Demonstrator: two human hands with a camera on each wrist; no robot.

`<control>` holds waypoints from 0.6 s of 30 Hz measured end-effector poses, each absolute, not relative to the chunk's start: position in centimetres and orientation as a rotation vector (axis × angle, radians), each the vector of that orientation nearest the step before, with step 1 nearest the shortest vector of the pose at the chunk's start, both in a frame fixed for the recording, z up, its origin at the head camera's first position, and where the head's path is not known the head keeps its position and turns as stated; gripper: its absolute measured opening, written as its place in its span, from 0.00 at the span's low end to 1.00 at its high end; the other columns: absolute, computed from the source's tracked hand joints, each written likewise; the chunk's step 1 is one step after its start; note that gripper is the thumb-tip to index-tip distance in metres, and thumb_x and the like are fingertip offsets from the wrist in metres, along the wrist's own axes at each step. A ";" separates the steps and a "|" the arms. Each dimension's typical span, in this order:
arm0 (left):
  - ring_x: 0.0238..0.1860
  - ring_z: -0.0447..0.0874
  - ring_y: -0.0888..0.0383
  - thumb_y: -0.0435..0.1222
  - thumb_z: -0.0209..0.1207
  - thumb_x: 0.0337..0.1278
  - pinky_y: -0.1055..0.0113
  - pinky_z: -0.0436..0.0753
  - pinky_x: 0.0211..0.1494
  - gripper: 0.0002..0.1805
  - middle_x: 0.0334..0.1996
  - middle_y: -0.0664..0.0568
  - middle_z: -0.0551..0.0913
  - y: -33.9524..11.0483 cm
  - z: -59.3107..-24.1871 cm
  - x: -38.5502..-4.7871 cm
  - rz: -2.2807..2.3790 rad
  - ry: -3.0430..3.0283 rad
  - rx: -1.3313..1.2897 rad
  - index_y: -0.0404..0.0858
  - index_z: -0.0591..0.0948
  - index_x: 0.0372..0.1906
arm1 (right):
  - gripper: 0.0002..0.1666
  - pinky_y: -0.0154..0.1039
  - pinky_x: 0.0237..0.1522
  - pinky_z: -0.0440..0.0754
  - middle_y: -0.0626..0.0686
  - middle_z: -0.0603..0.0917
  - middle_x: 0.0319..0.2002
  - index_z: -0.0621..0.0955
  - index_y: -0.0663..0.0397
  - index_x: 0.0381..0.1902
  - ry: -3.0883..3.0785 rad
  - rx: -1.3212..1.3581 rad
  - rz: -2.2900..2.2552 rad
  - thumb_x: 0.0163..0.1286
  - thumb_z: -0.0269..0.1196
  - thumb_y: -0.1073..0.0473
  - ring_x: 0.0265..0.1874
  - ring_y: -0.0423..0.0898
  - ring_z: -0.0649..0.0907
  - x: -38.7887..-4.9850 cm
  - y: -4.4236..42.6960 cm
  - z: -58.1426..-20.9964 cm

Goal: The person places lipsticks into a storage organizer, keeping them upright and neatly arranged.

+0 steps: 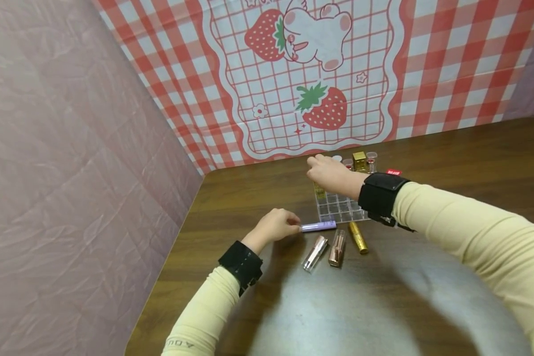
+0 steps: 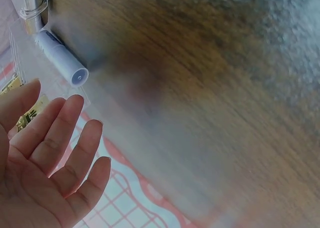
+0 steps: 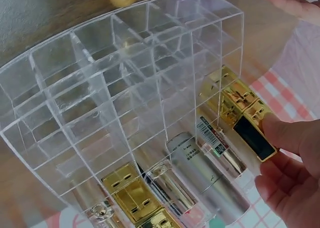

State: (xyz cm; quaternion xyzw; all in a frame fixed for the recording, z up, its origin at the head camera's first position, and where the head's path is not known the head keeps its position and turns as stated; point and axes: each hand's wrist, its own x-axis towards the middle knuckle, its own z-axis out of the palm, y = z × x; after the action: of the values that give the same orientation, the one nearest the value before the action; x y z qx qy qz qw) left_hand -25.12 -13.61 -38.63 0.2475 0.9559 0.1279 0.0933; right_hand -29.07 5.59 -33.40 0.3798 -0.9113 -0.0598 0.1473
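Observation:
My right hand (image 1: pixel 331 174) is over the far left corner of a clear compartment organizer (image 3: pixel 114 22). Thumb and fingers pinch the dark end of a gold lipstick (image 3: pixel 243 101), whose other end sits in a corner compartment. On the near side my left hand (image 1: pixel 273 227) lies beside a lavender tube (image 1: pixel 319 226). Its fingers (image 2: pixel 82 143) are loosely bent and spread, slightly apart from the tube's end in the left wrist view. A silver tube (image 3: pixel 207 173) and another gold lipstick (image 3: pixel 135 193) stand in the organizer's back row.
Two rose-gold lipsticks with clear ends, one on the left (image 1: pixel 315 253) and one on the right (image 1: pixel 336 248), lie on the wooden table (image 1: pixel 302 316). A gold tube (image 1: pixel 358 238) lies right of them. Behind hangs a checked strawberry cloth (image 1: pixel 454 69); a red label (image 1: pixel 393 172) shows beyond the right wrist.

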 end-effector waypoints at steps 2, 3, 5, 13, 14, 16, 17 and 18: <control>0.43 0.81 0.58 0.41 0.60 0.53 0.66 0.76 0.47 0.13 0.39 0.54 0.85 -13.5 -38.7 -25.1 0.366 2.839 0.726 0.42 0.84 0.43 | 0.04 0.43 0.34 0.72 0.60 0.73 0.32 0.82 0.62 0.31 -2.594 1.087 -0.215 0.58 0.61 0.70 0.30 0.54 0.71 -29.0 5.6 -33.6; 0.43 0.81 0.58 0.41 0.60 0.53 0.66 0.76 0.47 0.13 0.39 0.55 0.85 -13.4 -38.7 -25.1 0.358 2.842 0.726 0.43 0.84 0.43 | 0.03 0.43 0.34 0.72 0.60 0.73 0.31 0.82 0.62 0.31 -2.578 1.086 -0.227 0.58 0.62 0.70 0.30 0.54 0.71 -29.0 5.6 -33.6; 0.43 0.81 0.58 0.42 0.60 0.53 0.66 0.76 0.47 0.13 0.39 0.55 0.85 -13.3 -38.8 -25.2 0.344 2.847 0.713 0.43 0.84 0.43 | 0.03 0.42 0.33 0.73 0.59 0.73 0.31 0.82 0.60 0.29 -2.555 1.078 -0.259 0.57 0.63 0.70 0.30 0.53 0.71 -29.0 5.4 -33.8; 0.42 0.81 0.58 0.41 0.61 0.51 0.64 0.77 0.46 0.13 0.38 0.54 0.85 -13.0 -39.2 -25.6 0.245 2.887 0.712 0.43 0.84 0.42 | 0.03 0.42 0.30 0.75 0.57 0.72 0.29 0.81 0.59 0.24 -2.438 1.022 -0.347 0.55 0.64 0.70 0.29 0.52 0.71 -28.7 5.0 -34.8; 0.42 0.81 0.58 0.41 0.62 0.51 0.64 0.77 0.46 0.13 0.38 0.54 0.85 -12.9 -39.2 -25.7 0.235 2.885 0.714 0.43 0.84 0.43 | 0.03 0.41 0.30 0.75 0.57 0.72 0.29 0.81 0.60 0.24 -2.426 1.014 -0.358 0.55 0.65 0.70 0.29 0.52 0.71 -28.7 5.0 -34.9; 0.42 0.81 0.58 0.40 0.62 0.51 0.64 0.77 0.46 0.13 0.38 0.54 0.85 -12.8 -39.4 -25.8 0.215 2.882 0.723 0.43 0.84 0.43 | 0.02 0.40 0.30 0.75 0.58 0.72 0.30 0.82 0.60 0.26 -2.395 1.006 -0.380 0.55 0.65 0.70 0.29 0.51 0.71 -28.7 5.1 -35.2; 0.42 0.81 0.59 0.40 0.62 0.51 0.64 0.77 0.45 0.13 0.38 0.54 0.85 -12.7 -39.4 -25.8 0.209 2.878 0.727 0.43 0.84 0.43 | 0.02 0.39 0.30 0.75 0.58 0.73 0.30 0.82 0.60 0.26 -2.380 1.007 -0.390 0.55 0.65 0.70 0.29 0.51 0.71 -28.7 5.2 -35.4; 0.42 0.81 0.59 0.40 0.62 0.51 0.65 0.77 0.45 0.13 0.38 0.54 0.85 -12.6 -39.5 -25.8 0.206 2.876 0.733 0.43 0.84 0.43 | 0.02 0.39 0.31 0.75 0.58 0.73 0.31 0.82 0.61 0.27 -2.365 1.007 -0.414 0.55 0.65 0.70 0.30 0.51 0.71 -28.7 5.2 -35.6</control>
State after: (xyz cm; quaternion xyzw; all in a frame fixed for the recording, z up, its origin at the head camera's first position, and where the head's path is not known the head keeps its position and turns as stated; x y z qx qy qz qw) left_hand -25.84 -12.62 -39.51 0.2455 0.9634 0.0689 0.0831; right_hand -28.71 5.24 -35.59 0.3728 -0.8757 -0.1532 0.2657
